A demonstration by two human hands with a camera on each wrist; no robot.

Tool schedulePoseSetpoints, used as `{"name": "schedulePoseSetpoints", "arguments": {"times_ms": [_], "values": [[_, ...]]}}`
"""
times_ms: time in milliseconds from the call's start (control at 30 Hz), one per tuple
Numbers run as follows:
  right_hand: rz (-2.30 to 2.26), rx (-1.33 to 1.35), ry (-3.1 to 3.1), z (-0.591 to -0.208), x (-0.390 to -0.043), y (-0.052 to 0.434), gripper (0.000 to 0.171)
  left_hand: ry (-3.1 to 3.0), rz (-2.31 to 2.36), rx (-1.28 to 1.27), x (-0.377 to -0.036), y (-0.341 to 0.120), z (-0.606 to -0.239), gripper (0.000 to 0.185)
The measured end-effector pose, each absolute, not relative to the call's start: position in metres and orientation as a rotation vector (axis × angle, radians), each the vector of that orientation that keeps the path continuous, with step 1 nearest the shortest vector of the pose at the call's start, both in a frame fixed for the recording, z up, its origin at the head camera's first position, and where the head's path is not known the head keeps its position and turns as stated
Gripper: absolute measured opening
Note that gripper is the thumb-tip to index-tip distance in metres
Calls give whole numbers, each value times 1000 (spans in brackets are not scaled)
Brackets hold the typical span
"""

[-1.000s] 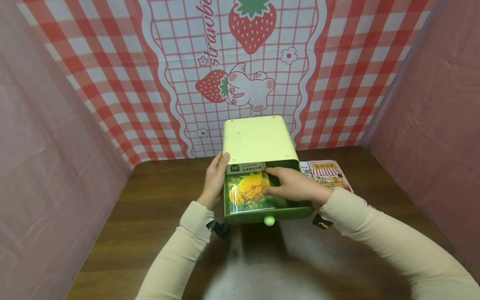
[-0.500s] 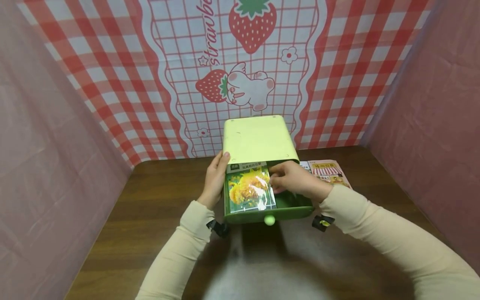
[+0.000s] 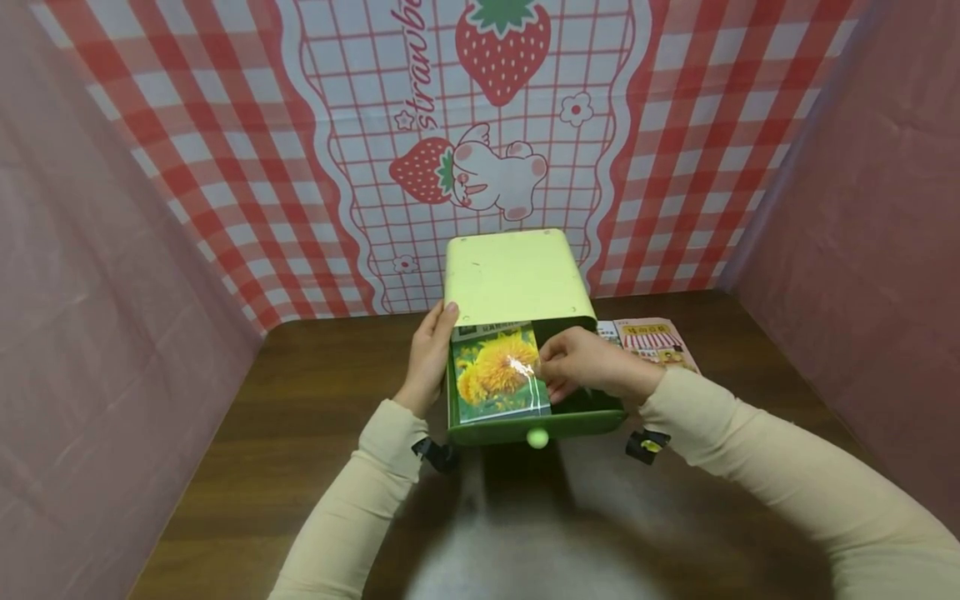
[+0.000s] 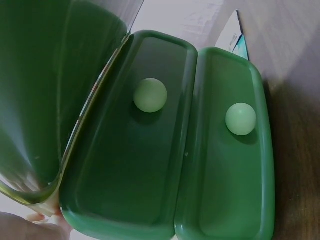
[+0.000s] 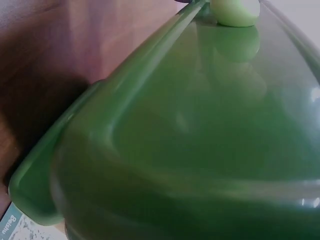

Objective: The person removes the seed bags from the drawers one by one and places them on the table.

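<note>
A pale yellow-green drawer box (image 3: 513,279) stands at the back of the brown table. Its dark green top drawer (image 3: 585,423) is pulled out, with a round pale knob (image 3: 537,437) on the front. A glossy seed packet (image 3: 495,375) printed with a yellow flower lies inside. My right hand (image 3: 581,367) reaches into the drawer and pinches the packet's right edge. My left hand (image 3: 429,362) holds the box's left side, thumb on its front corner. The left wrist view shows two green drawer fronts (image 4: 130,150) with knobs (image 4: 150,95). The right wrist view is filled by the drawer front (image 5: 200,130).
A printed leaflet (image 3: 654,342) lies on the table (image 3: 300,433) just right of the box. A red checked strawberry cloth (image 3: 480,125) hangs behind, and pink cloth walls (image 3: 862,208) close in both sides.
My right hand went from lying flat on the packet to pinching its right edge, and the packet's right side has lifted a little. My left hand has stayed put.
</note>
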State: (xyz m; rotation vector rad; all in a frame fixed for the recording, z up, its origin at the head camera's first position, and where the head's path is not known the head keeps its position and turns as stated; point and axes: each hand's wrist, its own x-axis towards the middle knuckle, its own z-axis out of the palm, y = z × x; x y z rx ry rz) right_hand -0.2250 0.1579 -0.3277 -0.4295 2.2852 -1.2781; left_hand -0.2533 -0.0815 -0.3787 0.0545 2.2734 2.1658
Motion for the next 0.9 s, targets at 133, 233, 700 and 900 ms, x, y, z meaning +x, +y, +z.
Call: {"name": "schedulePoseSetpoints", "arguments": {"times_ms": [133,233,700,900], "values": [[-1294,-427,2308,-328,-224,157,17,2266,2171,40,-242,-79,-364,67],[-1330,-399,2326,-327,-224,157,20,2263,2176,34,-236,-78,-357,66],[-1461,-251,2268,-314,-223,171,35,2267,2179,23,-236,-78,-358,66],[-1519,-194,2144,-308,-220,181,41,2231,2212,14,-238,-78,-359,66]]}}
